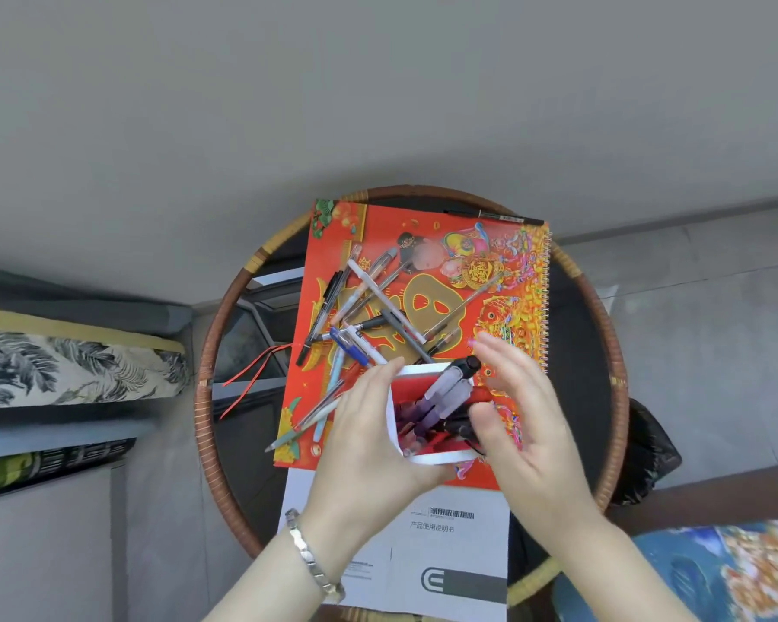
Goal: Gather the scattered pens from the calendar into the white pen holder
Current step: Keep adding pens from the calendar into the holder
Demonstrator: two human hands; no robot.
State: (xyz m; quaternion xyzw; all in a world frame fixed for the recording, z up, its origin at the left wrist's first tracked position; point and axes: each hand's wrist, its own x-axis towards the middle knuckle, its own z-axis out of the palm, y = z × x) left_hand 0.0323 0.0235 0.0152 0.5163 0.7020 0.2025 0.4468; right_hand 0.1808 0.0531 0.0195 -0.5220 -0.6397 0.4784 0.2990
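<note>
Left hand (369, 424) grips white pen holder (427, 457); right hand (519, 410) open beside it; pens (369, 307) on calendar (490, 280)

White pen holder (439, 457) sits on red calendar's (504, 316) near edge, w/ several pens in it, tips leaning right. Approx a dozen scattered pens (369, 307) lie crisscrossed on calendar's left half, just behind holder.
</note>
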